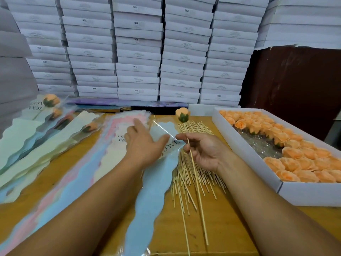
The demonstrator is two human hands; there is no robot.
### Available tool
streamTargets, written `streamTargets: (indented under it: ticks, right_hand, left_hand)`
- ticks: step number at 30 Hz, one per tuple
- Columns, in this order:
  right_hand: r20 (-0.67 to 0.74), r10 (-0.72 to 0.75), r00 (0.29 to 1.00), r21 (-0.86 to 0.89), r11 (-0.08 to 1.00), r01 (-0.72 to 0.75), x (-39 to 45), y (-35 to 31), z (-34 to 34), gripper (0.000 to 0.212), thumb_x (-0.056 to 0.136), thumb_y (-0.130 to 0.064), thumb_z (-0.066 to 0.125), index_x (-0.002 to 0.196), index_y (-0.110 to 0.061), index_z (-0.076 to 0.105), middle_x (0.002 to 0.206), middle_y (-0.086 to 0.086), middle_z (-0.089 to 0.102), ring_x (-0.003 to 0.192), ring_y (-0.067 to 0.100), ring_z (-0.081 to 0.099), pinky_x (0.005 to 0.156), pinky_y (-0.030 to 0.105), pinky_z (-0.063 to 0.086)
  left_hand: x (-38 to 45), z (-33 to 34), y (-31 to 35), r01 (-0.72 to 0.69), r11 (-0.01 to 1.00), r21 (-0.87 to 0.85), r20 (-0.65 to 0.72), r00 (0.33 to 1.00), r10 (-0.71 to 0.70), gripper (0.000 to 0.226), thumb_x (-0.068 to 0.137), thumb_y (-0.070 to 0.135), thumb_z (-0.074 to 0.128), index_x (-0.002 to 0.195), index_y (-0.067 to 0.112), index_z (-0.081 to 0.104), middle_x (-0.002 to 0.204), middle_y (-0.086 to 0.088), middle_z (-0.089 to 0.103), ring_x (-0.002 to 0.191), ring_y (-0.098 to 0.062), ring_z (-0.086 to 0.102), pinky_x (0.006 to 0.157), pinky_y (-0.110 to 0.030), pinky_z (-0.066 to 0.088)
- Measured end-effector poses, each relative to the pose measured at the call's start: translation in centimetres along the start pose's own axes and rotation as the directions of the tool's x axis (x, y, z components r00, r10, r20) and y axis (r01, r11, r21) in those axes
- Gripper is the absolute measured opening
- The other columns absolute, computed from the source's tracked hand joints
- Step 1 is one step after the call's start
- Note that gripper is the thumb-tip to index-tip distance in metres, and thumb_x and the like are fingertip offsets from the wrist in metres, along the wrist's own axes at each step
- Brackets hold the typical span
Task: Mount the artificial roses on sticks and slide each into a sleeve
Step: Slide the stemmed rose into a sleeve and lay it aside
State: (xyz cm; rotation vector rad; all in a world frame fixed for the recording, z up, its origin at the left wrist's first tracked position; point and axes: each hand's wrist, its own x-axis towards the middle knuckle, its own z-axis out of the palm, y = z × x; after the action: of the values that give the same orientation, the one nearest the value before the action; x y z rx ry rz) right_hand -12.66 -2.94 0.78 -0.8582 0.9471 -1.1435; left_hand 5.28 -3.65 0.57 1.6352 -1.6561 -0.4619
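Right hand (201, 150) pinching one thin wooden stick (195, 174); left hand (142, 143) flat, fingers relaxed, on blue wavy-edged sleeve (156, 182) (glossy film). Four sleeved roses (55, 113) left.

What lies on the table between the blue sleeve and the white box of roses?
In the head view, a heap of wooden sticks lies between the blue sleeve and the white box.

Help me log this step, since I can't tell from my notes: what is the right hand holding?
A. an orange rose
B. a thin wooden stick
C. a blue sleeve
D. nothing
B: the right hand pinches a thin wooden stick between its fingertips, above the pile of sticks.
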Motion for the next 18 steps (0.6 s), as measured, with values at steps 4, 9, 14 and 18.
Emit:
streamTargets:
  ticks: [4,9,14,18]
  right_hand:
    - [0.056,0.034,0.998,0.032,0.999,-0.036,0.2,0.0,-0.1,0.031,0.100,-0.011,0.054,0.086,0.000,0.079,0.078,0.008,0.075,0.052,0.007,0.054,0.035,0.013,0.038]
    - [0.125,0.067,0.990,0.103,0.992,-0.080,0.4,0.0,-0.4,0.031,0.100,-0.012,0.054,0.088,0.002,0.080,0.081,0.011,0.074,0.051,0.007,0.054,0.034,0.013,0.038]
    - [0.148,0.085,0.985,0.122,0.987,-0.104,0.6,0.1,-0.6,0.029,0.096,-0.012,0.056,0.087,0.002,0.079,0.076,0.009,0.072,0.049,0.006,0.054,0.033,0.013,0.037]
    - [0.134,0.064,0.989,0.104,0.991,-0.079,0.7,0.2,-0.7,0.022,0.088,-0.013,0.063,0.088,0.002,0.079,0.089,0.010,0.064,0.050,0.007,0.054,0.032,0.013,0.037]
  left_hand:
    - [1.7,-0.3,-1.8,0.361,0.796,-0.485,0.164,0.932,-0.323,0.090,0.083,0.057,0.071,0.145,0.000,0.037,0.136,-0.028,0.050,0.116,-0.034,0.057,0.093,-0.045,0.053]
    - [2.1,-0.7,-3.4,0.375,0.334,-0.865,0.329,0.926,-0.187,0.021,0.089,0.018,0.071,0.104,0.003,0.069,0.105,-0.019,0.073,0.090,-0.030,0.072,0.078,-0.042,0.061]
    - [1.8,-0.7,-3.7,0.376,0.297,-0.877,0.353,0.926,-0.130,0.010,0.089,0.012,0.070,0.094,0.004,0.072,0.097,-0.015,0.076,0.087,-0.028,0.074,0.072,-0.040,0.062]
    - [1.7,-0.6,-3.5,0.349,0.305,-0.886,0.347,0.936,-0.061,0.020,0.090,0.010,0.068,0.075,0.009,0.081,0.096,-0.014,0.076,0.086,-0.025,0.071,0.076,-0.039,0.063]
